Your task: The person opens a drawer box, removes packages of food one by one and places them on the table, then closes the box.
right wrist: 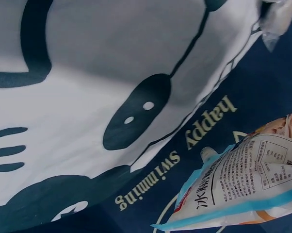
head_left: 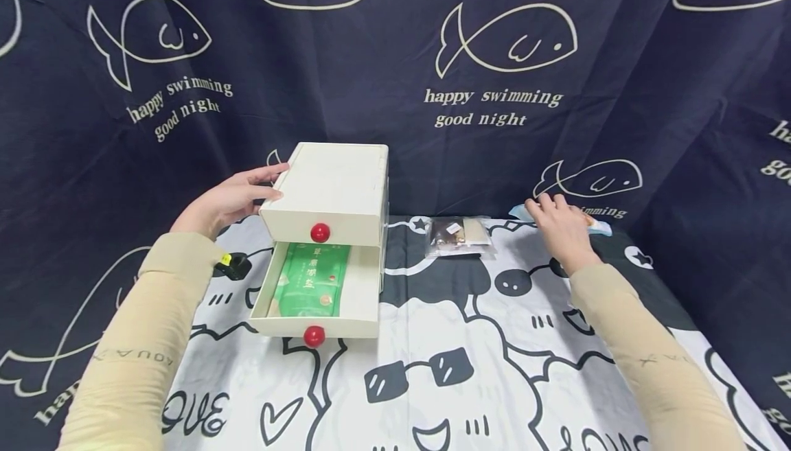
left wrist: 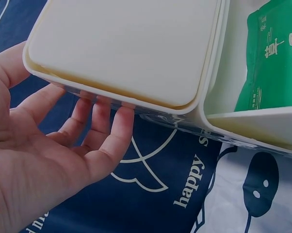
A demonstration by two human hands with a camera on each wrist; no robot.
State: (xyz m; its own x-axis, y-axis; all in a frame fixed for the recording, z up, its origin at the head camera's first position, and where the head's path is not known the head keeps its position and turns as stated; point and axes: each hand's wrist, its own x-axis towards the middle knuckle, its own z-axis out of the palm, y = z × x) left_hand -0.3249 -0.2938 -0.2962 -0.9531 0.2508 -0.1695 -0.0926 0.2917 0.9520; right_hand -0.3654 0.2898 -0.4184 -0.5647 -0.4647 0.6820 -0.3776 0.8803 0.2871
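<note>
Evidently, the left hand (head_left: 230,198), left of centre in the head view, rests with fingers spread and their tips against the side of the white cabinet (head_left: 340,176), presumably to steady it. At right, the right hand (head_left: 564,230) grips the blue-and-white packet (right wrist: 248,179) with bent fingers over its upper side; one fingertip shows past its edge in the right wrist view, the thumb's position cannot be told. At centre left, the upper drawer (head_left: 355,230) is closed, while the lower drawer (head_left: 278,328) stands open, which leaves its inside reachable. A green packet (head_left: 309,283) lies flat within, toward the left, with bare floor beside it. A clear bag (head_left: 459,237) lies just right of centre. A black object with a yellow label (head_left: 235,267) lies near the left sleeve (head_left: 148,320), partly hidden. A patterned cloth (head_left: 432,327) fills the lower frame, a navy curtain (head_left: 346,73) the upper.
</note>
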